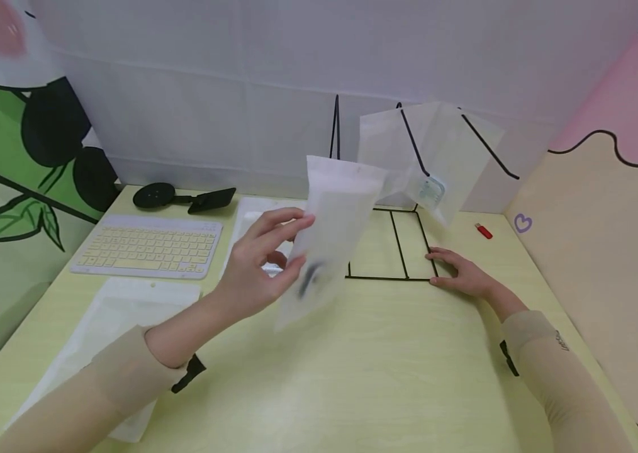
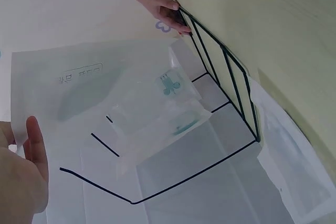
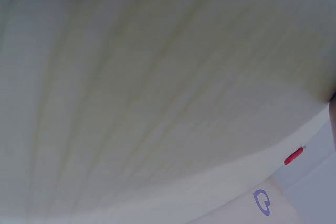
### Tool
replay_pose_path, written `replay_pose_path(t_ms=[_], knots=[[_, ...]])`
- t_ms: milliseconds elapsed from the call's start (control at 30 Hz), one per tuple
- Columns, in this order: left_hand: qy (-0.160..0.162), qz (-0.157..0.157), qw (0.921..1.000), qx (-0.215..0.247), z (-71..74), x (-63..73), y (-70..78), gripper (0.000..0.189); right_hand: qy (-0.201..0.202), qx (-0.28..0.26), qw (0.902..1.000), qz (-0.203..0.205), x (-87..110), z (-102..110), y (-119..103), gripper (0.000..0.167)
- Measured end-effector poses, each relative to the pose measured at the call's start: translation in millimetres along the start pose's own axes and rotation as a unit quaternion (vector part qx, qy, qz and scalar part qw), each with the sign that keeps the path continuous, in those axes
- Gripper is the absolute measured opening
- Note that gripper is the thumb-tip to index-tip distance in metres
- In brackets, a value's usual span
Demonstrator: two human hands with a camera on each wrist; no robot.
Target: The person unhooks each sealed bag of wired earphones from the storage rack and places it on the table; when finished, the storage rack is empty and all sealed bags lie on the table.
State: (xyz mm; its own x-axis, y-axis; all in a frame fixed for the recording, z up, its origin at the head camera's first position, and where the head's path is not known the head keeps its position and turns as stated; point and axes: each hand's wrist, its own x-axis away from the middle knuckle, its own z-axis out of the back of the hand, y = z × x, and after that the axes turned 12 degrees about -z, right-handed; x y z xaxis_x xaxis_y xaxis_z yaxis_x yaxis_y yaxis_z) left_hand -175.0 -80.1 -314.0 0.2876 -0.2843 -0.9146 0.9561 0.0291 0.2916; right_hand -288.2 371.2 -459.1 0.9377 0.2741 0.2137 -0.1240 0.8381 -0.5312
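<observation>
A translucent white pouch (image 1: pixel 341 207) is pinched at its left edge between the thumb and fingers of my left hand (image 1: pixel 253 267), raised above the table. A small dark shape shows through its lower part. My right hand (image 1: pixel 463 275) grips the near right corner of a black wire rack (image 1: pixel 406 277), whose base lies on the table. Translucent bags (image 1: pixel 389 141) hang on the rack's slanting prongs, one with a teal print. In the left wrist view, printed lettering shows on the held pouch (image 2: pixel 39 77). The right wrist view shows mostly pale tabletop.
On the left lie a white keyboard (image 1: pixel 146 246) and a black folding stand (image 1: pixel 155 196). One white bag (image 1: pixel 143 308) lies partly under my left forearm; another white bag (image 1: pixel 251 207) is behind my left hand. A red USB stick (image 1: pixel 484 231) lies near the right wall.
</observation>
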Motion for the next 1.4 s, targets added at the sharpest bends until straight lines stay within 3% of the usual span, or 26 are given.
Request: replay_pose_path(t_ms=[267,533,933,1233,1400], knots=[[0.002,0.063,0.9979,-0.011,17.5,20.0,10.0,0.053,0.001,0.007,1.0,0.005,-1.6,-0.4,-1.3,0.063],[0.006,0.141,0.9895,-0.03,32.5,39.6,18.6,0.056,0.005,-0.002,1.0,-0.002,0.9,-1.5,0.9,0.062],[-0.01,0.258,0.965,-0.046,65.3,64.4,25.2,0.061,0.003,-0.003,1.0,0.003,1.8,-0.6,-2.7,0.062],[-0.023,0.276,0.9605,-0.024,82.5,80.8,27.7,0.057,0.0,-0.007,1.0,-0.003,0.2,-1.2,-0.7,0.062],[0.0,0.296,0.9539,0.05,89.5,86.7,29.9,0.055,-0.002,-0.012,0.9999,-0.003,-0.7,-1.4,-0.4,0.062]])
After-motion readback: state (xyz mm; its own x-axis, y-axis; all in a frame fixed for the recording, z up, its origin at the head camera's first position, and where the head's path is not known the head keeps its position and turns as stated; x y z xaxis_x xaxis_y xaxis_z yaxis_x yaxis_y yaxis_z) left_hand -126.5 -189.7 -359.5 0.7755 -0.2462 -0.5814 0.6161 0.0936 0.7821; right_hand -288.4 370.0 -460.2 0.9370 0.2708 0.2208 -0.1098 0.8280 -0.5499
